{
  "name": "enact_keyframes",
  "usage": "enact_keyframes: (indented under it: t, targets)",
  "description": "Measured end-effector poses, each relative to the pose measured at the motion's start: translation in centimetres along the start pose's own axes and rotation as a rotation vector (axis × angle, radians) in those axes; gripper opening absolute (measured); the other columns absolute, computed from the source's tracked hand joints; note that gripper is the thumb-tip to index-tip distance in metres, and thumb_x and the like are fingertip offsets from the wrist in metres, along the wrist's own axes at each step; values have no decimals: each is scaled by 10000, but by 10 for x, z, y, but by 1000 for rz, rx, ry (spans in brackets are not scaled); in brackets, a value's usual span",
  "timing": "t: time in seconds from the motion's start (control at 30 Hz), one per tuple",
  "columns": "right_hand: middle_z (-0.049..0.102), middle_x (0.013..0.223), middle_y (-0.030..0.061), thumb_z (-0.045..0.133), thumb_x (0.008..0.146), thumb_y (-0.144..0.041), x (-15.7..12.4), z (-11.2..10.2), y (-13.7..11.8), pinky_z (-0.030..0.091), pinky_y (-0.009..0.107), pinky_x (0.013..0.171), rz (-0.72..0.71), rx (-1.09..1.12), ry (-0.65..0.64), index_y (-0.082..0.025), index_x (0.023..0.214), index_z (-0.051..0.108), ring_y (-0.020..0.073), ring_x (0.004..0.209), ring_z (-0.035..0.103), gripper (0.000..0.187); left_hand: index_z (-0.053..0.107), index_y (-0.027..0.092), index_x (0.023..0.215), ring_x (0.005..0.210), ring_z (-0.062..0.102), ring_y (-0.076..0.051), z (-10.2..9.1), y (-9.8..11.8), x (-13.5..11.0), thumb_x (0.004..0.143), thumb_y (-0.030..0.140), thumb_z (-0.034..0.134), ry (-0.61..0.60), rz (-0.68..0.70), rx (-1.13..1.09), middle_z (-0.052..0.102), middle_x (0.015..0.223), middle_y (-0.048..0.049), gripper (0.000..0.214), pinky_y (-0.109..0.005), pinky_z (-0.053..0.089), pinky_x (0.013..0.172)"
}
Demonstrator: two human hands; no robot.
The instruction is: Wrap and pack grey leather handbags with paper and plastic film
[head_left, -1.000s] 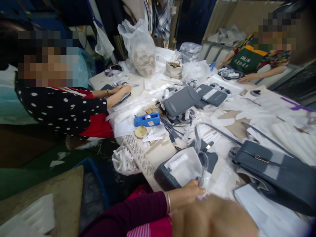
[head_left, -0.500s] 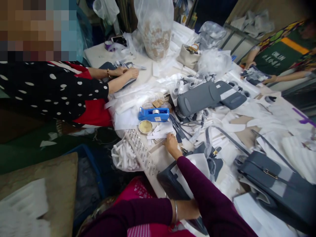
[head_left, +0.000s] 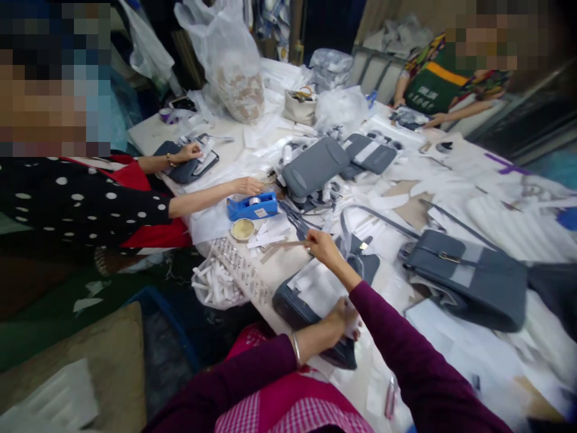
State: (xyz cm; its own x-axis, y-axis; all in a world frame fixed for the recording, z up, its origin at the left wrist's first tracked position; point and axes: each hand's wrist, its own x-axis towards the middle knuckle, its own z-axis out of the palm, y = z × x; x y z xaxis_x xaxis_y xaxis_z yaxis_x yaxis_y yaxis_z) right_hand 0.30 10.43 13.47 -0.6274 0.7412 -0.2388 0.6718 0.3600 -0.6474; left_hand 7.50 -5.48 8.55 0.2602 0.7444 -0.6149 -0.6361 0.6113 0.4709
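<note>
My right hand (head_left: 321, 245) pinches one end of a thin, flat, brownish strip (head_left: 291, 243), which points left over the table. Below it lies a dark grey handbag (head_left: 288, 297) with white paper (head_left: 318, 288) spread on top. My left hand (head_left: 339, 322), with a bangle at the wrist, curls at the bag's near right end. Something whitish shows at its fingers, too blurred to name. Left of the strip are white paper pieces (head_left: 273, 231), a round tin of yellowish stuff (head_left: 243, 230) and a blue tape dispenser (head_left: 252, 207).
Another grey handbag (head_left: 464, 279) lies to the right, its strap looping across. Grey bag pieces (head_left: 315, 168) are piled at mid-table. A co-worker's hand (head_left: 247, 185) reaches in beside the dispenser. A second co-worker handles a piece at the far right. White rolls (head_left: 216, 282) fill a bag at the edge.
My right hand has lifted the strip off the table. My left hand has come into view from under my right arm. The left co-worker's one hand has reached toward the dispenser. The view has shifted.
</note>
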Motion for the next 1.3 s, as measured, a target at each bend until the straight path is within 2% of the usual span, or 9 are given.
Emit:
enact_keyframes:
  t: [0.1,0.2,0.3,0.47,0.7,0.97,1.07,1.2,1.3]
  targets:
    - [591,621,-18,478,800,-281,-68,-51,54,317,194,442,93,494,76,-180,908,554,82,447,443,166,411,226,1012,445,491,-82,-1,-1,-1,742,367,660,-7,55,39,557,714,29,393,-211,386,448]
    - [375,469,-95,568,755,-396,-145,-78,113,150,184,375,263,873,176,-169,892,573,44,361,235,265,392,212,1000,455,507,-75,-3,4,-2,735,377,689,-71,41,58,575,732,20,431,-204,405,464]
    - [231,443,-126,622,715,-437,-212,-80,158,73,192,378,472,981,196,-145,809,603,27,362,140,307,403,201,1000,468,524,-77,-2,7,-1,746,377,697,-80,23,94,590,742,6,426,-205,414,480]
    - [242,410,-126,642,671,-354,-270,-60,196,34,187,369,722,1135,-89,-135,732,602,18,348,111,231,406,186,949,500,557,-92,4,9,-1,726,356,733,-35,5,109,611,777,-22,430,-233,447,512]
    - [193,386,-137,526,760,-247,-258,-36,216,64,159,326,788,1332,-359,-159,683,514,29,335,74,118,431,162,922,515,570,-112,8,9,-1,679,363,777,28,26,147,633,780,-46,468,-248,456,509]
    - [176,379,-123,426,826,-239,-210,-8,207,108,172,308,654,1299,-577,-187,632,438,53,329,88,202,565,100,857,507,539,-100,13,12,-1,634,447,780,-5,-16,222,615,691,-42,465,-224,417,499]
    - [199,384,-127,499,783,-260,-198,-4,198,109,170,317,559,1257,-547,-154,703,527,44,335,97,136,598,83,837,518,538,-106,13,14,-3,652,499,747,-50,-18,268,578,618,-24,479,-219,411,506]
    - [259,378,-127,592,743,-296,-201,-12,189,89,171,326,456,1149,-382,-134,761,581,30,332,130,163,599,79,878,499,537,-100,12,11,-3,646,513,744,-30,29,274,605,684,-41,514,-215,399,474]
    - [466,498,-94,691,660,-242,-213,-18,185,270,155,370,344,1046,-205,-155,909,594,44,388,365,281,578,90,928,475,539,-101,10,7,-1,646,476,755,3,53,244,631,725,-52,510,-226,413,465]
